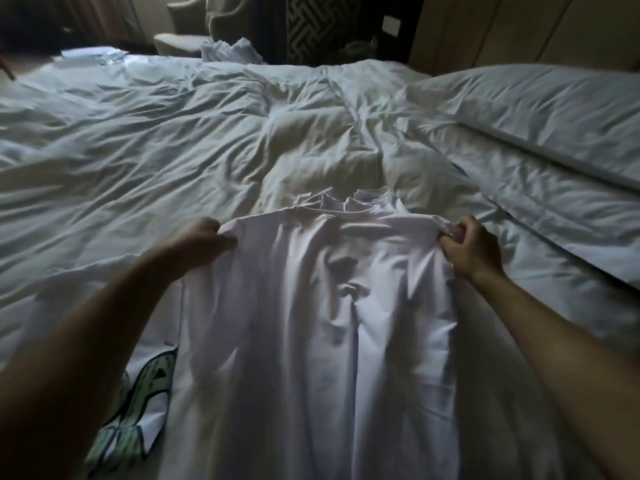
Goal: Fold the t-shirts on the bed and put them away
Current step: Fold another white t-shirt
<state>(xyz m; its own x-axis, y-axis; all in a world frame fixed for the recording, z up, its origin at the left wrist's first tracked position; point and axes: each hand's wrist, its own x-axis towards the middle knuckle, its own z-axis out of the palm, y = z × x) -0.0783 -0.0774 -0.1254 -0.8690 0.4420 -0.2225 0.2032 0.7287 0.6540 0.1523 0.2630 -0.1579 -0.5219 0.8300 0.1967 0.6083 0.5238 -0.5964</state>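
Fingers (221, 228) of our left hand (197, 242) curl tight around the left shoulder of the white t-shirt (318, 323), bunching its corner against the thumb, left of the frame's centre. Just below that forearm, at the lower left, a second t-shirt (152, 386) with a green print lies flat, partly under the white one. Between our hands the white t-shirt stretches across the middle of the frame, its collar toward the top, its body running down to the bottom edge over the rumpled white duvet (173, 140). Right of centre, our right hand (474, 251) pinches the other shoulder, fingers closed on a fold of cloth. At the upper right lies a pillow (540, 102).
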